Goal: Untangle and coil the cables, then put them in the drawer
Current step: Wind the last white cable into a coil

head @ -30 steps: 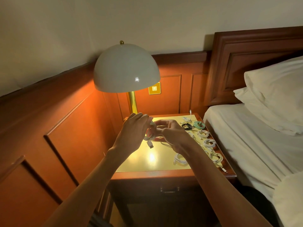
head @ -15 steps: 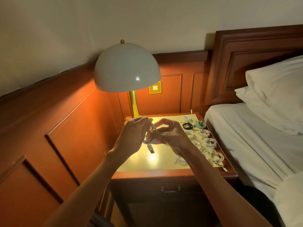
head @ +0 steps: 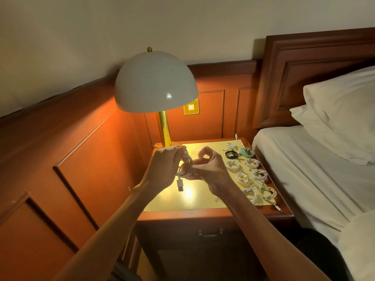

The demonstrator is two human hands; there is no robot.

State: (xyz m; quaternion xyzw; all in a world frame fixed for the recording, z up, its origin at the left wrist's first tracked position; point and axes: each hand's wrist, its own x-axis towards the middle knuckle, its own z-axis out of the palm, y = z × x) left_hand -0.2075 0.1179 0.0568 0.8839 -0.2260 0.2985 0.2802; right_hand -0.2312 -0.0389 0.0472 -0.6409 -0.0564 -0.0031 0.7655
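A domed white lamp (head: pixel 156 82) on a brass stem stands at the back left corner of the nightstand (head: pixel 203 202), its light falling on the yellow top. In front of the stem the left hand (head: pixel 162 169) is raised above the surface, fingers curled round the upper edge of a small coil of white cable (head: pixel 185 166), which is held in the air between both hands; the cable's USB plug (head: pixel 180 184) hangs free below the coil, clear of the tabletop. The right hand (head: pixel 210 169) meets the coil from the other side, thumb and fingertips pinching its loops while the forefinger arches above. Further right, finished coils lie in two rows along the nightstand's right part: a black coil (head: pixel 231 154) and a green coil (head: pixel 247 152) near the back, with several white coils (head: pixel 246 178) ahead of them. Under the top, the drawer (head: pixel 210 232) is closed. Just beside the nightstand is the bed (head: pixel 304 169) with its white pillow (head: pixel 345 110).
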